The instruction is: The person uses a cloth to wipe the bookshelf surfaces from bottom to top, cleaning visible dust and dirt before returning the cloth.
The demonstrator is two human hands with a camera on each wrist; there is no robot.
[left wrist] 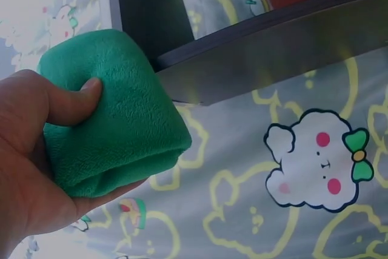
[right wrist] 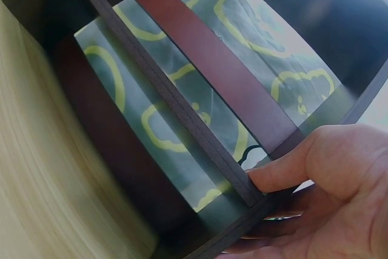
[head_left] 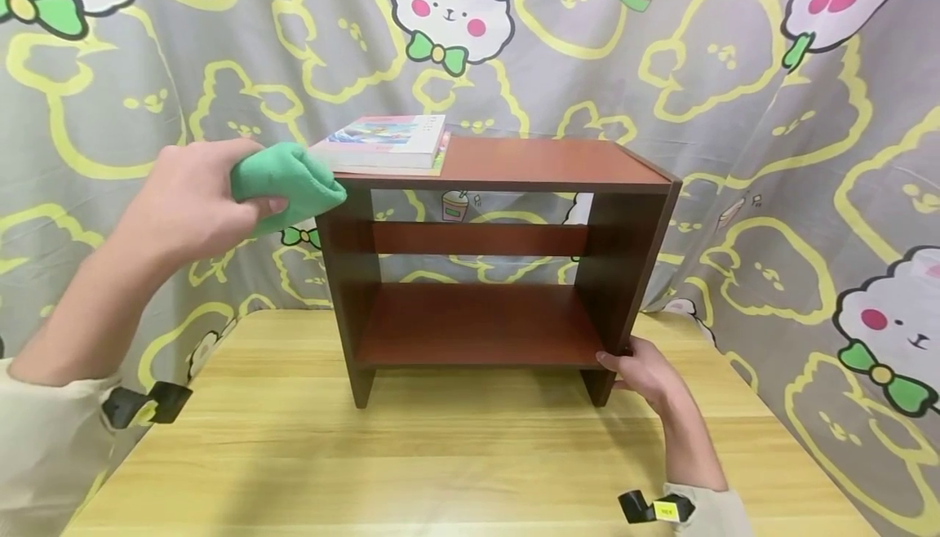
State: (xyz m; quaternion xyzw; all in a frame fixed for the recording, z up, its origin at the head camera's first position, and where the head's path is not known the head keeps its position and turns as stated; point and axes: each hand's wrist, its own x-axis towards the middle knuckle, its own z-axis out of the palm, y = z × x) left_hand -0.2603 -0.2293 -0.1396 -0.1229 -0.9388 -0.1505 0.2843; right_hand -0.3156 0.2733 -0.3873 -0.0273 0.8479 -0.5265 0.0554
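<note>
A folded green cloth (head_left: 282, 182) is held in my left hand (head_left: 201, 194), beside the top left corner of a small brown wooden shelf (head_left: 543, 160). In the left wrist view the thumb presses on one face of the cloth (left wrist: 121, 107), with the fingers behind it. My right hand (head_left: 646, 374) grips the shelf's right side panel (head_left: 624, 259) low down, near the end of the lower board (head_left: 477, 325). The right wrist view has that thumb on the board's front edge (right wrist: 182, 104); the fingers lie round the panel's outer side, partly hidden.
A thick book (head_left: 382, 141) with a pictured cover lies on the left of the shelf top, over another thin item with a yellow-green edge. The shelf stands on a light wooden table (head_left: 411, 472). A grey patterned curtain (head_left: 734, 113) hangs behind and at both sides.
</note>
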